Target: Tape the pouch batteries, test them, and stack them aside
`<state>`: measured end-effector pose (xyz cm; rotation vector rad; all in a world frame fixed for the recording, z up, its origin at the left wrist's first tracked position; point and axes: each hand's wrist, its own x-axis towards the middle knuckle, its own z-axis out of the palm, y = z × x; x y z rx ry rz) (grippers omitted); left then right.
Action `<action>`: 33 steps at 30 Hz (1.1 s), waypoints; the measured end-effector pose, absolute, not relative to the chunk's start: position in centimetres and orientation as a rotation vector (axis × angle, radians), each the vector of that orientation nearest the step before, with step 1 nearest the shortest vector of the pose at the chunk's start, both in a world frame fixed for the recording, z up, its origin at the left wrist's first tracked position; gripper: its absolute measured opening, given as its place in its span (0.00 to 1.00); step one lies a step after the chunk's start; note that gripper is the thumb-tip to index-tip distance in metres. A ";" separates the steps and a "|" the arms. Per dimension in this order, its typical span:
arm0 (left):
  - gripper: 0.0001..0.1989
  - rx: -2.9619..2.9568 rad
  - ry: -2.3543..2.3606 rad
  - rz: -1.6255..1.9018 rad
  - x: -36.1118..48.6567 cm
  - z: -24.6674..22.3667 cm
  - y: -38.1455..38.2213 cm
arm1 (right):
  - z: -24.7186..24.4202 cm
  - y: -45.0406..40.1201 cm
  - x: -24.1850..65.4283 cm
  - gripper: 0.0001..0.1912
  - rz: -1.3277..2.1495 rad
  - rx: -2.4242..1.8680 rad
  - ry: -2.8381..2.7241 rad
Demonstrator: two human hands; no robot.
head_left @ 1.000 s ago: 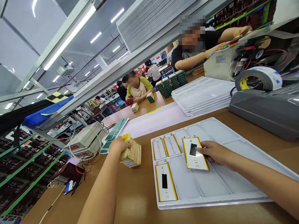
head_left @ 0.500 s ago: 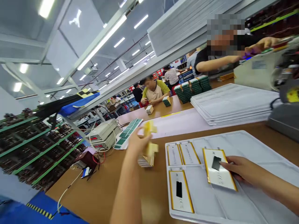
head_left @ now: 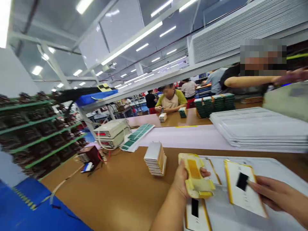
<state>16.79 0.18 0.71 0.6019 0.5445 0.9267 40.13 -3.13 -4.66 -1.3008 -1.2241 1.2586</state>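
My left hand (head_left: pixel 181 181) is closed around a translucent yellow plastic jig (head_left: pixel 194 170) with an orange patch in its middle. It holds the jig above the left side of a white compartment tray (head_left: pixel 222 211). My right hand (head_left: pixel 276 194) pinches the right edge of a flat white pouch battery (head_left: pixel 249 200) with yellow edges and a black strip on its face. That battery is tilted over the tray. Below the jig, another battery (head_left: pixel 197 221) with a black strip lies in the tray. Part of a further battery (head_left: pixel 215 171) shows behind the jig.
A stack of silvery batteries (head_left: pixel 155 160) stands on the brown table left of the tray. Stacked white trays (head_left: pixel 262 128), a green-and-white sheet (head_left: pixel 138 136) and beige instruments (head_left: pixel 112 131) lie farther back. Co-workers sit across the table, one in a yellow-green-sleeved shirt (head_left: pixel 179 99).
My left hand has carried the yellow jig from beside the battery stack rightward over the tray. My right hand still holds its battery. The camera view has turned and levelled somewhat.
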 end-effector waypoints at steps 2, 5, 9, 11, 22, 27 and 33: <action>0.35 0.636 0.483 0.832 16.9 1.1 0.2 | -0.7 -4.2 38.9 0.21 1.282 -1.216 -1.239; 0.34 0.659 0.349 0.763 17.4 1.3 0.1 | 3.3 -3.8 36.3 0.22 1.250 -1.177 -1.361; 0.33 0.653 0.267 0.818 17.8 1.5 -0.2 | 4.9 -1.9 33.1 0.18 1.213 -1.187 -1.564; 0.32 0.630 0.284 0.872 17.5 1.7 -0.3 | 5.0 -1.2 32.0 0.13 1.087 -1.254 -1.719; 0.31 0.550 0.450 1.071 15.9 2.2 1.1 | 3.0 2.7 34.9 0.09 0.070 -2.065 -2.038; 0.28 0.568 0.790 1.256 16.2 2.7 1.1 | 0.6 4.4 34.8 0.06 0.163 -2.033 -2.096; 0.29 0.364 0.842 1.273 15.7 2.3 1.9 | 0.3 5.5 34.7 0.11 0.479 -2.001 -1.963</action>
